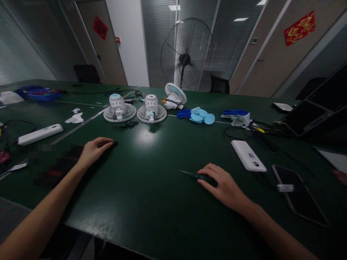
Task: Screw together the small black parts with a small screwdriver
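My right hand [221, 186] is closed around the dark green handle of a screwdriver [199, 176], whose thin metal shaft points left, low over the green table [151, 202]. On the left, the fingers of my left hand [94, 150] pinch a small dark piece [115, 143] with a bit of green; its kind is too small to make out. Under that wrist lies a dark flat object [65, 162], partly blurred. Beyond my hands, two white fan heads [119, 108] rest grille-down side by side, and a third fan head [175, 96] leans behind them.
Light blue fan blades [202, 116] lie by blue gloves [184, 113]. At right are a white power bank [248, 156], a phone-like tablet [299, 195] and tangled cables. A long white device [40, 134] and a blue tray [45, 94] are left. Someone's hand [340, 177] shows far right.
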Demonstrator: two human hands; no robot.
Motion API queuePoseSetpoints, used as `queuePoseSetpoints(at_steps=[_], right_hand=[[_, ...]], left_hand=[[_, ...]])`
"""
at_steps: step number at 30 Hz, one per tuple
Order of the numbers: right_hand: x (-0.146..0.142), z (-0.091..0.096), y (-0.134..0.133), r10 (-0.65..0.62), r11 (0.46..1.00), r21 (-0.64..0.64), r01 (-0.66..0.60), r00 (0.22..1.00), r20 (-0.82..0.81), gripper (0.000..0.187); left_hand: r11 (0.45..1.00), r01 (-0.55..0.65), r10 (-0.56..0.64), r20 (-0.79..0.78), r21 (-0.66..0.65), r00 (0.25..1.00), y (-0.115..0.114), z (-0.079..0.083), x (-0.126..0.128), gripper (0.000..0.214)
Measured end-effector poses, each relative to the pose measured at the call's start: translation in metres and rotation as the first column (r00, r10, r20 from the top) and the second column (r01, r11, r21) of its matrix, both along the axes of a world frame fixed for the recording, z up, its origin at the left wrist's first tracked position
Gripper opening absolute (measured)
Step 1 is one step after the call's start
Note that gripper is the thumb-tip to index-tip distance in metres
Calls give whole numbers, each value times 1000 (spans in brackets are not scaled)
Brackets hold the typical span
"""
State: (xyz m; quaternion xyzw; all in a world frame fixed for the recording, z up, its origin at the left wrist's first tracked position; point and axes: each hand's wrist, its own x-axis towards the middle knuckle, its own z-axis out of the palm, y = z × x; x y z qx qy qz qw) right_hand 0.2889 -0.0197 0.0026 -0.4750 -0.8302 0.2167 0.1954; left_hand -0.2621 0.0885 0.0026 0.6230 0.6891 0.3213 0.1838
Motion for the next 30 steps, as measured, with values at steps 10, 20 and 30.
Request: queuePoseSetpoints(at_steps=[10,20,30], right_hand=[[-2,1,1,-7,1000,-2,7,1000,-5,25],[0,1,0,-4,1000,-5,4,1000,16,25],[-2,3,-1,6,999,40,-6,1000,14,24]], left_hand=[[990,33,-17,-111,138,994,-3,-5,5,53],[970,144,-63,-370,195,927,-3,-9,7,36],[975,158,-89,-375,156,923,-8,-6,29,44]])
